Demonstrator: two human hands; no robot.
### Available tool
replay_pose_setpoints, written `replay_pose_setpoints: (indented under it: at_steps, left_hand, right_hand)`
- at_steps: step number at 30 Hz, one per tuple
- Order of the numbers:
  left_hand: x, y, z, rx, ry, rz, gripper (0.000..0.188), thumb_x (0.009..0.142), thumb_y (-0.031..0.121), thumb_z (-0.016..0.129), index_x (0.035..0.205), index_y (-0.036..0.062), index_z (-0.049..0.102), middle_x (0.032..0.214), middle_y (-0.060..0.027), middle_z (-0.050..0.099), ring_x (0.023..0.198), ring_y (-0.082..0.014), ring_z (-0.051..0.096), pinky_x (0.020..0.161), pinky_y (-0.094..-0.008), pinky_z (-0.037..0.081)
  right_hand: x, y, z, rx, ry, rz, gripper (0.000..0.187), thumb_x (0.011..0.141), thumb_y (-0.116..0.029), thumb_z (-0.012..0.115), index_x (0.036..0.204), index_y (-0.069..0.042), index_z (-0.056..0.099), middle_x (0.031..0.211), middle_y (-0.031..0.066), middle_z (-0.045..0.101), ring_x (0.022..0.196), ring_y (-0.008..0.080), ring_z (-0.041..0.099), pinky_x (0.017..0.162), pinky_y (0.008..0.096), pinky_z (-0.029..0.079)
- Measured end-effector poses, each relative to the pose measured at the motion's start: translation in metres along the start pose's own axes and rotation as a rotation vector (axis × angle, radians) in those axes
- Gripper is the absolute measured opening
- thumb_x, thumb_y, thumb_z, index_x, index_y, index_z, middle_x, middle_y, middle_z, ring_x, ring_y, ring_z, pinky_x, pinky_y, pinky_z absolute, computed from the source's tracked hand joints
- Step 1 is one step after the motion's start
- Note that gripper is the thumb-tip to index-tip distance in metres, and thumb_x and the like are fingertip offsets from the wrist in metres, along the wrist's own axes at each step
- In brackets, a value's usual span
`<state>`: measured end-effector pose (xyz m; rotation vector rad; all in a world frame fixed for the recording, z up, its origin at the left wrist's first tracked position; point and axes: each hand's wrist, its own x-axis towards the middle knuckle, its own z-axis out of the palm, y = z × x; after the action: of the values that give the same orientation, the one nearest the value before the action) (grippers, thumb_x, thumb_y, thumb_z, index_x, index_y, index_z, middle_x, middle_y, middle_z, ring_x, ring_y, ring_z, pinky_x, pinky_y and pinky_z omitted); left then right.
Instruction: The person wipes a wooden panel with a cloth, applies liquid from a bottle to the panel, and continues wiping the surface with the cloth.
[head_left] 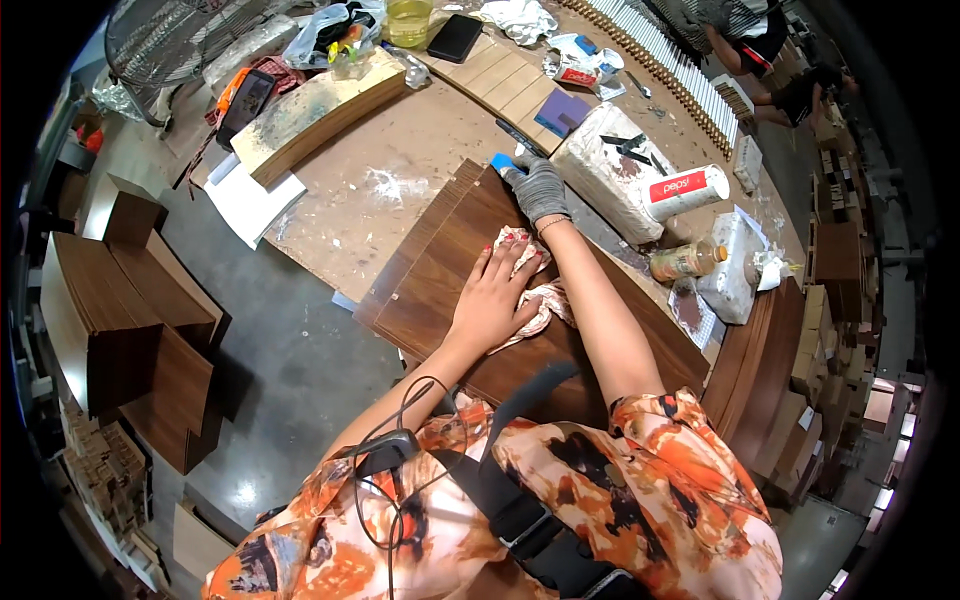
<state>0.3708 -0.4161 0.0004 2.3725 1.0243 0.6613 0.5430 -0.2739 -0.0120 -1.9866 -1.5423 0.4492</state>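
Observation:
My bare left hand (490, 295) presses a crumpled, pinkish-white patterned cloth (545, 305) onto a dark brown wood-grain board (430, 285), fingers over the cloth and thumb on its near part. At the board's far corner my right hand (542, 190), in a grey knitted glove, is closed around a small flat blue piece (502, 162). Its kind is not plain, as the fingers cover part of it. Just beyond lies a thin dark strip (518, 135). Under this board more boards seem stacked, their edges showing at the left.
Right of the board stand a wrapped white block (600, 165), a paper cup (685, 192) and a jar (688, 262). A curved wooden block (315, 115), a phone (455, 38) and purple sheets (562, 112) lie on the worktable (345, 215). Brown panels (130, 290) stack at left.

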Motion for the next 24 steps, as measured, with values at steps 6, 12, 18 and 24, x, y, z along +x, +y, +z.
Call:
replay_pose_setpoints:
  at_steps: [6,12,18,24]
  left_hand:
    - [-0.001,-0.003,-0.001,-0.034,-0.011,-0.005,0.059,0.095,0.042,0.060,0.146,0.0135,0.050,0.153,-0.0152,0.043,0.145,-0.0328,0.036,0.123,-0.0484,0.023]
    - [0.001,-0.001,0.000,-0.015,-0.031,0.006,0.060,0.095,0.042,0.061,0.146,0.0141,0.049,0.151,-0.0148,0.044,0.145,-0.0330,0.036,0.123,-0.0493,0.023]
    - [0.002,-0.002,0.000,-0.024,-0.025,0.013,0.061,0.094,0.040,0.062,0.148,0.0159,0.048,0.151,-0.0153,0.045,0.143,-0.0340,0.038,0.123,-0.0501,0.023]
    - [0.002,0.002,-0.003,-0.008,-0.034,0.010,0.060,0.094,0.041,0.061,0.147,0.0145,0.048,0.153,-0.0148,0.043,0.145,-0.0336,0.036,0.123,-0.0494,0.023]
  right_hand:
    - [-0.017,0.017,-0.022,-0.083,0.022,-0.003,0.042,0.086,-0.042,0.071,0.094,-0.001,0.076,0.083,0.0210,0.072,0.080,0.0368,0.070,0.079,0.0423,0.053]
    - [-0.015,0.015,-0.015,-0.042,0.075,0.032,0.038,0.084,-0.039,0.073,0.093,-0.003,0.077,0.085,0.0217,0.072,0.083,0.0381,0.070,0.080,0.0446,0.054]
    - [-0.049,0.039,-0.045,-0.052,0.072,0.019,0.041,0.085,-0.042,0.072,0.091,-0.002,0.077,0.080,0.0233,0.071,0.078,0.0383,0.070,0.079,0.0445,0.054]
    - [-0.062,0.038,-0.064,0.007,0.113,0.137,0.041,0.086,-0.039,0.069,0.095,0.000,0.077,0.079,0.0246,0.070,0.079,0.0398,0.069,0.079,0.0461,0.053]
